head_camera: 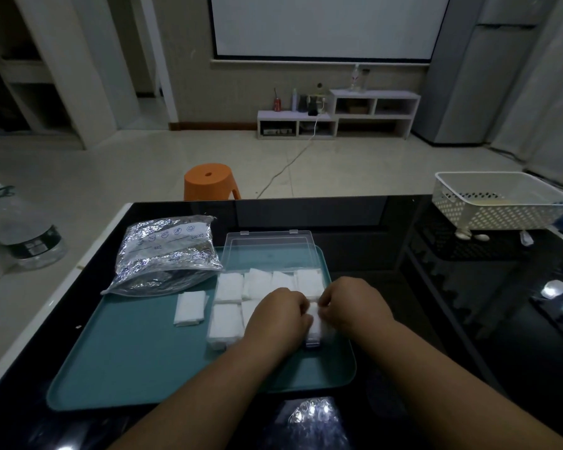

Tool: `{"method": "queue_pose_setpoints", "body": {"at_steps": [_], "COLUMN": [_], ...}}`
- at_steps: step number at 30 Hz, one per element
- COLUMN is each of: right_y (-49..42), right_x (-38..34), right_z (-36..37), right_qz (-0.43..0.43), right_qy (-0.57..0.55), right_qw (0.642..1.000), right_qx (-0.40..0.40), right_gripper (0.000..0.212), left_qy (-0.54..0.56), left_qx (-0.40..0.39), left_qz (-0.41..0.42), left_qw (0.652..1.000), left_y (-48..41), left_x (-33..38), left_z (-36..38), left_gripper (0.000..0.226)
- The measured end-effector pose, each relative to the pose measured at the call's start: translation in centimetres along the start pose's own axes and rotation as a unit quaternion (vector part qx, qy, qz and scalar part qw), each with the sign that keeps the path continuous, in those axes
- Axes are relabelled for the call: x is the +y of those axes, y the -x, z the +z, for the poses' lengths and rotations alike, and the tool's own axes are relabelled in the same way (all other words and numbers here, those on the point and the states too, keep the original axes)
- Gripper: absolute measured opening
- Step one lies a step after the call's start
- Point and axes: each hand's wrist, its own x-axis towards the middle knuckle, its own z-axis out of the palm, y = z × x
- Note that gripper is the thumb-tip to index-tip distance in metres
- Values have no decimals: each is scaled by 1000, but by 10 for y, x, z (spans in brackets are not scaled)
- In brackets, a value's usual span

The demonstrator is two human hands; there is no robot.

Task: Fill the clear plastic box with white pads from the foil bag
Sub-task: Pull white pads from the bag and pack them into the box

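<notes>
A clear plastic box [216,344] sits on a teal tray [127,362], its lid [268,251] open toward the far side. Several white pads [229,287] fill its compartments. My left hand [281,315] and my right hand [351,303] meet over the box's near right corner. Both pinch one white pad [317,323] there with curled fingers. A crinkled foil bag [168,254] lies at the tray's far left. A loose stack of white pads [190,308] rests on the tray beside the box.
The tray lies on a glossy black table [452,319]. A white perforated basket [498,201] stands at the far right corner. Beyond the table are an orange stool [210,181] and a large water bottle [26,235] on the floor.
</notes>
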Motion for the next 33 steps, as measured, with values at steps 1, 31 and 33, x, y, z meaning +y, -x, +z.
{"method": "queue_pose_setpoints", "body": {"at_steps": [1,31,33], "right_y": [0,-10,-12], "right_x": [0,-63,-72], "right_z": [2,-7,-5], "right_qz": [-1,-78,-86], "right_qy": [8,-58,-60], "right_qw": [1000,995,994], "right_qx": [0,18,15], "right_gripper": [19,17,17], "left_qy": [-11,75,8], "left_qx": [0,133,130], "left_qz": [2,-160,-186], "left_qw": [1000,975,974], "left_y": [1,-1,3], "left_x": [1,-92,-104], "left_z": [0,-70,-76], "left_gripper": [13,11,3]}}
